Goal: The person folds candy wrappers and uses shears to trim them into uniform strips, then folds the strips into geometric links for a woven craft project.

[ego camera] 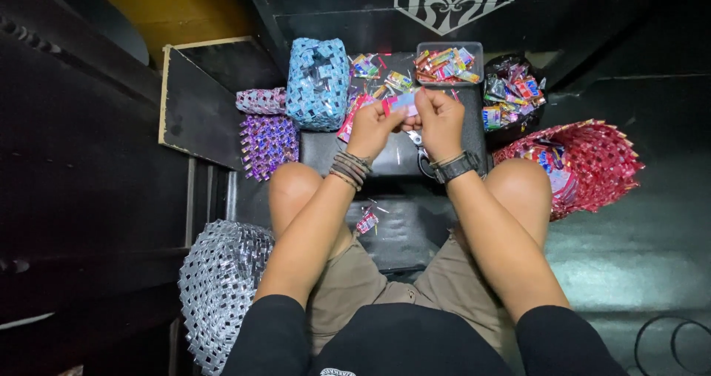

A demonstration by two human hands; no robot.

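My left hand (pixel 372 128) and my right hand (pixel 438 120) are raised together over a small black table (pixel 326 150), both pinching one folded strip of pink and pale wrapper (pixel 401 102) between the fingertips. Bracelets ring my left wrist and a dark watch sits on the right. Scissors (pixel 419 152) lie on the table just under my right hand, partly hidden by it. My bare knees flank the table's near edge.
A blue woven box (pixel 318 83), a pink woven piece (pixel 260 100) and a purple woven piece (pixel 268 145) sit at left. A clear tray (pixel 449 63) and a black bowl (pixel 512 93) hold wrappers. A red woven basket (pixel 589 165) is right, a silver one (pixel 218 283) lower left.
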